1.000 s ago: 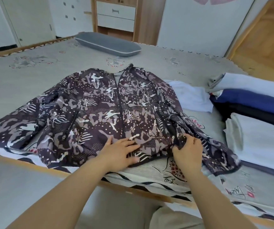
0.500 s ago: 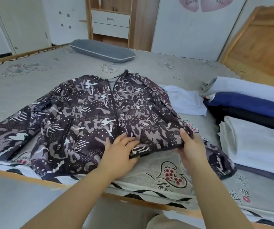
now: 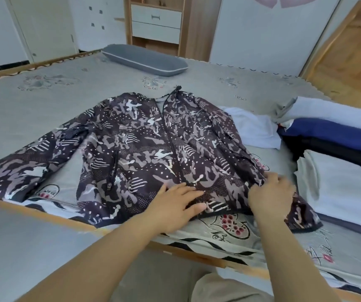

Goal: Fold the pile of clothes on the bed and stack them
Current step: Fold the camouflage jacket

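A patterned jacket (image 3: 153, 149) lies face up and zipped on the bed (image 3: 66, 88), its collar pointing away from the person and its hem close to the bed's near edge. One sleeve stretches out flat toward the left; the other runs down along the right side of the body.

The left hand (image 3: 175, 205) reaches forward from a bare forearm and rests palm down on the lower front of the jacket, just beside the zip, fingers straight and spread, thumb near the hem. The right hand (image 3: 271, 192) sits at the jacket's right edge with its fingers curled, pinching the fabric where the body meets the sleeve.

To the right, folded clothes (image 3: 338, 162) lie stacked on the bed, and a white garment (image 3: 253, 127) lies between them and the jacket. A grey pillow (image 3: 144, 59) rests at the far side.
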